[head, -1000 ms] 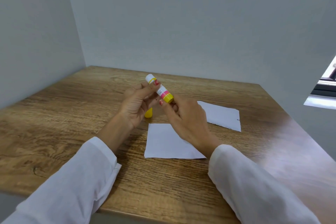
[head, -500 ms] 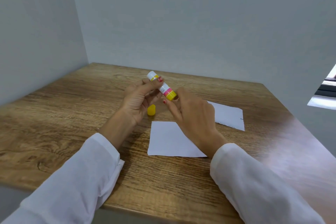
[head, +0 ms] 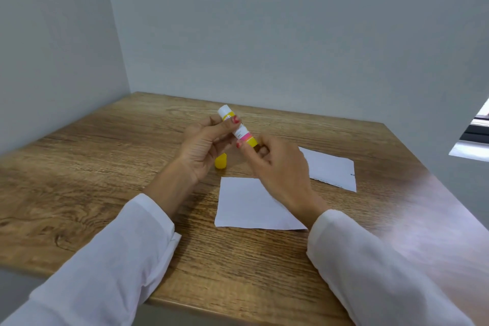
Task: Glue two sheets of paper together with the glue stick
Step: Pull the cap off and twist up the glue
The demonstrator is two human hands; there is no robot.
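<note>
Above 2 sheets point(head: 246, 206), hands point(head: 203, 145) grip glue stick point(head: 239, 130), label unreadable.

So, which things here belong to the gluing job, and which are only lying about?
Belong to the job:
- glue stick, held by left hand and right hand
- yellow cap, off, on the table
- near paper sheet
- far paper sheet

Only lying about:
- nothing visible
</note>
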